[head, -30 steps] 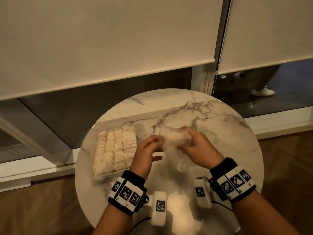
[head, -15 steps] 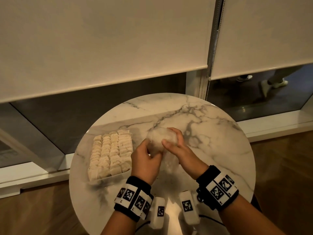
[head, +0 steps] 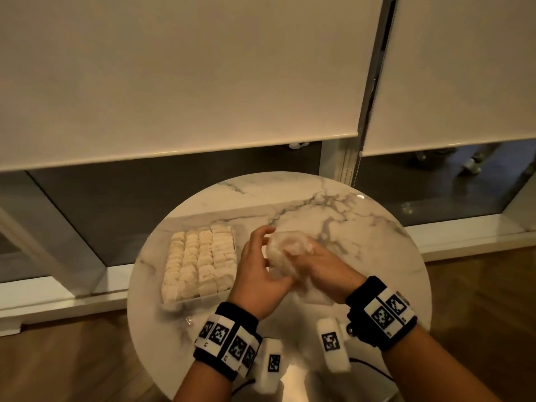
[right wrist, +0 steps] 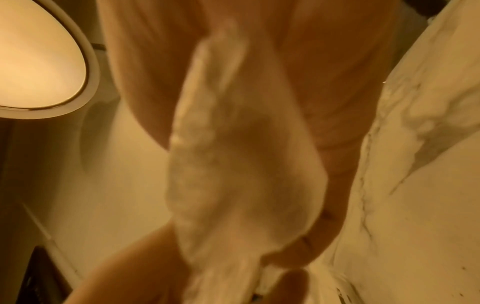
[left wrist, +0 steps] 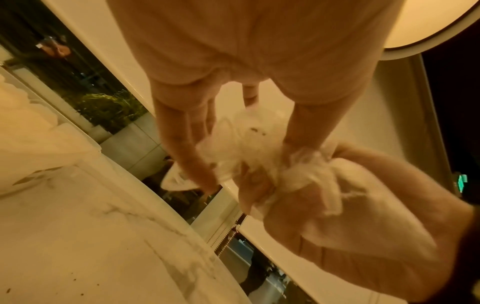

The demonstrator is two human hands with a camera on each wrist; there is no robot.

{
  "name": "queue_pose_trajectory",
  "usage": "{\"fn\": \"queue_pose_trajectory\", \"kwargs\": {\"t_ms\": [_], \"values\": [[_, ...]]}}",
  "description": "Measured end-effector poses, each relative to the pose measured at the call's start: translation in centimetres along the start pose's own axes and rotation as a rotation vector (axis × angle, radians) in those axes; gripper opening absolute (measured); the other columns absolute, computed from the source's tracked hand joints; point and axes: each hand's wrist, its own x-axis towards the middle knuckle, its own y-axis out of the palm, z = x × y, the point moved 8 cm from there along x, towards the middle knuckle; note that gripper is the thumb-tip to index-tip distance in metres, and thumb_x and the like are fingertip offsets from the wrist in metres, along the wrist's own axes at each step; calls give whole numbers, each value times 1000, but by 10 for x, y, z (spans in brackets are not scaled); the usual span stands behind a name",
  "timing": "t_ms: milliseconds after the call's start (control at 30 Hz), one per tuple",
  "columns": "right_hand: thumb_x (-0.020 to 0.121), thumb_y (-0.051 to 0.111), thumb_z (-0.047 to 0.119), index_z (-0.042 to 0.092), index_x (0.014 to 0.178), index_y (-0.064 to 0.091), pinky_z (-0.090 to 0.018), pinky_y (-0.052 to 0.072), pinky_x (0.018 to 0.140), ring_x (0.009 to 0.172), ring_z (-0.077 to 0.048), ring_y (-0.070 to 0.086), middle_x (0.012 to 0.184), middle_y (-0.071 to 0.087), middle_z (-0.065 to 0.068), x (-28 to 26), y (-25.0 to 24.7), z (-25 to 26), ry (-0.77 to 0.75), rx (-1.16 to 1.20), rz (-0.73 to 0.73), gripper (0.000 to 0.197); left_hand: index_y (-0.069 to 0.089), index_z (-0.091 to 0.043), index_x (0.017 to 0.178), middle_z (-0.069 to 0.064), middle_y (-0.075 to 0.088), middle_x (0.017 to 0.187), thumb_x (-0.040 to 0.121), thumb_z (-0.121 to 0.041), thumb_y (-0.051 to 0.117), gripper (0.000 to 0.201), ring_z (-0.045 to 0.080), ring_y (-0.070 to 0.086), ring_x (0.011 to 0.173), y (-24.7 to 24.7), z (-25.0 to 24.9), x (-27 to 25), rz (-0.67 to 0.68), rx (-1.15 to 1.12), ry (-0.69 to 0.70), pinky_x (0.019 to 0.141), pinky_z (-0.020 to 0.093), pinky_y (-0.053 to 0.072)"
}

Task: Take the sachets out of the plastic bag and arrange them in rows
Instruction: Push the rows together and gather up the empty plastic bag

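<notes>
A crumpled clear plastic bag (head: 285,250) is held above the round marble table (head: 362,227) between both hands. My left hand (head: 258,268) curls round its left side, and my right hand (head: 322,265) grips its right and lower part. In the left wrist view the bag (left wrist: 259,148) is bunched between the fingers (left wrist: 192,152) of the left hand and the right hand (left wrist: 363,222). The right wrist view shows the bag (right wrist: 241,164) blurred and close. Pale sachets (head: 200,259) lie in several neat rows in a clear tray on the table's left.
The tray (head: 185,304) sits near the table's left edge. Roller blinds (head: 174,82) and a window frame stand behind the table. Wooden floor (head: 58,361) surrounds it. A lit round lamp (left wrist: 436,22) hangs above.
Both hands have kept working the bag, which has shifted slightly left and toward me. My left hand now cups it from the side, and my right hand grips lower.
</notes>
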Motion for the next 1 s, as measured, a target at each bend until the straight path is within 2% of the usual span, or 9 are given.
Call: {"fn": "queue_pose_trajectory", "kwargs": {"t_ms": [100,267,367,500,600,700,800,933,1000], "values": [[92,63,13,11,123,61,-31,56,81,105,-25,69,115,71,-13,-2,18,1,20,12,97,31,60,-29,97,-8,71,84,71,-5,79,41,1,67,73,-17,1,-1,-104,14,-3,59,18,52],[83,69,30,39,139,40,-45,55,78,106,-27,68,123,66,1,-8,-3,-9,146,-96,73,63,66,-19,77,-5,67,65,73,-3,74,18,3,60,61,-28,10,4,-264,95,-28,51,14,45],[94,65,42,43,136,37,-44,54,72,92,-27,68,107,70,2,-10,-10,-14,136,-158,42,50,68,-18,70,-3,65,60,72,0,67,18,3,57,55,-2,4,9,-172,162,-17,48,15,42],[102,56,26,25,129,41,-42,51,66,78,-24,64,97,66,-10,-9,-52,-11,52,-110,-151,31,59,-25,58,-8,58,58,71,-7,67,23,1,53,54,53,-3,19,30,239,-6,50,10,36],[100,55,14,16,122,50,-32,47,54,61,-16,60,82,67,-5,-20,-105,-6,5,-111,-271,22,72,-22,76,-9,67,76,75,-24,70,3,3,62,74,97,-7,35,236,235,60,64,18,48],[98,52,4,11,115,58,-33,49,56,73,-18,65,89,69,-5,-30,-157,-9,-22,-114,-384,18,71,-25,89,-10,67,86,79,-30,74,12,2,62,82,137,-5,49,406,256,63,67,16,45],[98,55,5,6,113,61,-29,54,63,83,-17,68,97,72,-8,-41,-205,-17,-58,-103,-470,16,61,-31,107,-12,66,100,77,-40,75,35,4,61,94,174,7,66,487,343,6,75,23,51],[97,55,7,3,110,62,-31,53,65,85,-23,65,98,70,-15,-57,-267,-38,-56,-122,-589,16,35,-38,143,-3,43,144,72,-73,65,85,22,44,130,215,51,80,717,924,-43,105,40,45],[96,55,12,3,109,62,-33,51,61,79,-26,63,92,67,-15,-69,-290,-44,-57,-71,-641,17,30,-41,146,-1,34,150,69,-75,66,91,28,36,134,227,68,77,848,1049,-94,109,43,40]]}}
